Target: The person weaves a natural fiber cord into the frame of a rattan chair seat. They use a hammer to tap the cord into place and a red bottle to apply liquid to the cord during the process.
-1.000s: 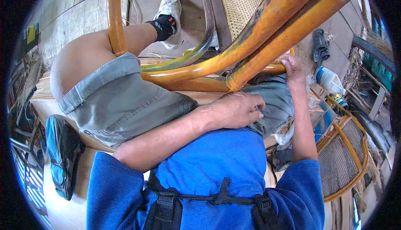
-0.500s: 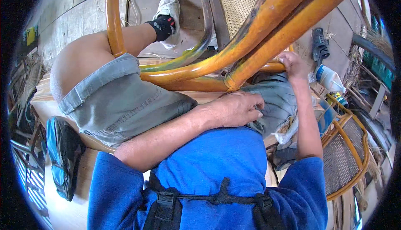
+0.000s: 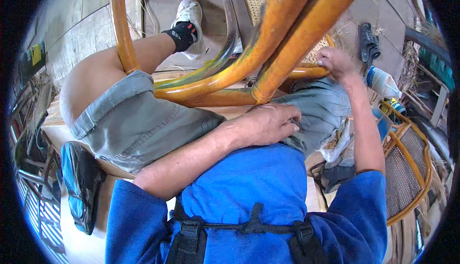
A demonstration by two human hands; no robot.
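Seemingly mid-fitting: right hand (image 3: 335, 61) pinches the orange rattan frame (image 3: 268, 72) at a rail end. Left hand (image 3: 263, 125) rests loosely curled, empty, on grey shorts (image 3: 143, 125); next likely needs 2 hands steadying that joint.

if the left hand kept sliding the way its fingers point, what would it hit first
Most likely the grey shorts over the right thigh; the left hand has fingertips already at that fabric, below the orange rattan frame. Depth is uncertain.

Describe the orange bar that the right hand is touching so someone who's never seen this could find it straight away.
Start at the two thick orange rattan poles slanting down from the top of the picture to the person's lap. From their lower joint a short orange bar runs level toward the right hand, which pinches its end. Unlike its neighbours, it lies level and is far shorter.
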